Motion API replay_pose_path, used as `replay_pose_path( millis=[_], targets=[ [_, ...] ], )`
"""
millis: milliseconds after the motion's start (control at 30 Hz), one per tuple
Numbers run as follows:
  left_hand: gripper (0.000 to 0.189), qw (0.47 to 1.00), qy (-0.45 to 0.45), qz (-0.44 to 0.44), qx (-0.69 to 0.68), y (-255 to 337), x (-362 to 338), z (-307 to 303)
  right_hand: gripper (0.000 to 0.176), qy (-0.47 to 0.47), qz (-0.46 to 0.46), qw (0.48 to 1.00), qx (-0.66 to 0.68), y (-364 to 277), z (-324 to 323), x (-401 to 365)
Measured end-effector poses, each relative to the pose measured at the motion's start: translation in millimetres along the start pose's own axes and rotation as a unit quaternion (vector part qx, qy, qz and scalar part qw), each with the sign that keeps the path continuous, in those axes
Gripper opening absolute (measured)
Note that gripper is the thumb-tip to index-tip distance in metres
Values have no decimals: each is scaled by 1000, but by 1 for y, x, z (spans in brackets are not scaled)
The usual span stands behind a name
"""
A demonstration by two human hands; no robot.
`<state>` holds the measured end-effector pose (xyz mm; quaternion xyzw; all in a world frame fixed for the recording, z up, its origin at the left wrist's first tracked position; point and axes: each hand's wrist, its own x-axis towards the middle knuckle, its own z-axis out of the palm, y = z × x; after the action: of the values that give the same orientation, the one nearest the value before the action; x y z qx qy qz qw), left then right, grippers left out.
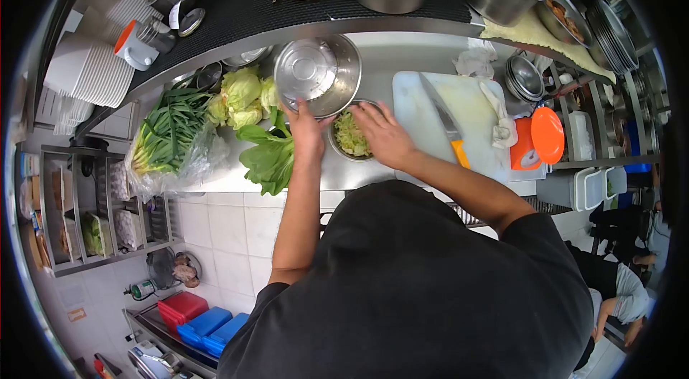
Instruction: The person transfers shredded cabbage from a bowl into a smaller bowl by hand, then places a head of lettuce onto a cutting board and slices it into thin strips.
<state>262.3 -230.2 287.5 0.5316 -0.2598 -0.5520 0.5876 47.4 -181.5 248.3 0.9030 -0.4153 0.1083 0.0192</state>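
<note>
Left hand [307, 131]: curled on the near edge of a metal bowl [344, 81] at the upper middle of the frame; part of its grip is hidden.
Right hand [385, 138]: laid flat, fingers extended and slightly spread over the chopped greens [349, 136]; whether the fingertips pinch any, I cannot tell.
Chopped greens: in a round container [352, 158] on the table [337, 176], just right of the frame's middle line, below the metal bowl.
Cutting board [474, 103]: right of the container, with a knife [443, 113] lying across it, out of both hands.
Leafy vegetable [262, 164]: left of the container, near the left forearm, with lettuce [240, 95] above it.
Step in hand: probably patting down or gathering the greens while the bowl is held aside.
Next move: calls for a steady hold on the bowl and a light right palm, so no shreds spill over the rim.
</note>
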Motion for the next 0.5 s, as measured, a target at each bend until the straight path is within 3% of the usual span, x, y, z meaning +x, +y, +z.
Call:
replay_pose_path(
  millis=[200, 300, 400, 500],
  targets=[
    [57, 999, -1, -4, -41, -3, 6, -12, 42, 110, 104, 980, 126, 4, -20, 0],
    [55, 999, 9, -32, -42, -4, 8, -7, 35, 17, 175, 956, 234, 6, -16, 12],
    [50, 993, -15, -92, -80, -3, 28, -10, 39, 68, 179, 946, 261, 11, -15, 5],
    [47, 985, -38, -148, -78, -7, 66, -1, 45, 110, 243, 923, 277, 15, -27, -11]
  ],
)
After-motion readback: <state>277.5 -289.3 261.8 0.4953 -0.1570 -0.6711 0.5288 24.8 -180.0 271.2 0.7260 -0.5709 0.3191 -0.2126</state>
